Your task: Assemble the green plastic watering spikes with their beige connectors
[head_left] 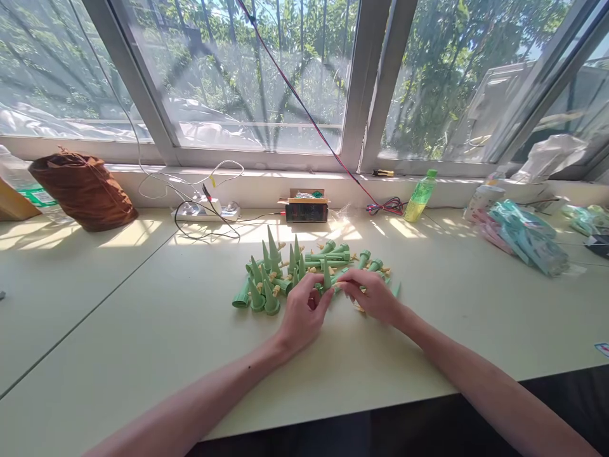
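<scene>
Your left hand [303, 309] pinches a green cone [327, 275] between thumb and fingers, its point up, at the near side of the loose cluster of upright cones [257, 298] and green tubes [242, 296] on the table [257, 393]. Your right hand [373, 296] is just beside it, thumb and fingertips pressed together on a small yellowish piece [337, 287] near the cone's base, too small to tell whether they touch
</scene>
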Available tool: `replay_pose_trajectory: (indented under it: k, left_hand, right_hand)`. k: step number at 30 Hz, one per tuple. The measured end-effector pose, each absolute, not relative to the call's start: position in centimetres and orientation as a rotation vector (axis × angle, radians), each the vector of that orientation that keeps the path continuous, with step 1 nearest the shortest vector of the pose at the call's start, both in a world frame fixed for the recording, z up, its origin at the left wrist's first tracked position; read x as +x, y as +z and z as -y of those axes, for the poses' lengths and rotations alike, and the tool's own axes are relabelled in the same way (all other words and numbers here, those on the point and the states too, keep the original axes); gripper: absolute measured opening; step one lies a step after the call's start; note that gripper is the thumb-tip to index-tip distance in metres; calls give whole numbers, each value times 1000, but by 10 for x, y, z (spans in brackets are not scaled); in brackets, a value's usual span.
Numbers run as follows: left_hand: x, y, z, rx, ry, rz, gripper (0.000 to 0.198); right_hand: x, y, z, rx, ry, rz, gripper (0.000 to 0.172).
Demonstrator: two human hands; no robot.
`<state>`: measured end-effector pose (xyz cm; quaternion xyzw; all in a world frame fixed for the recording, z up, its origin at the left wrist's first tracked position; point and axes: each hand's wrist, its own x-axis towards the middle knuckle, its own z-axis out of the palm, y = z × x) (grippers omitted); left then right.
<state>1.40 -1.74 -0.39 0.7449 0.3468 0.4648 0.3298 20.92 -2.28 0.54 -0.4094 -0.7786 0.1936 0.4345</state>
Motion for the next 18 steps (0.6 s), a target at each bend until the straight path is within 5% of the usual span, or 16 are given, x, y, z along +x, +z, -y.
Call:
replay_pose_trajectory:
  k: [18]
  left_hand:
    - [13, -8, 16, 2113, 1340, -784, 5]
  right_hand:
    - [210, 5, 23, -1068, 395, 2024, 35]
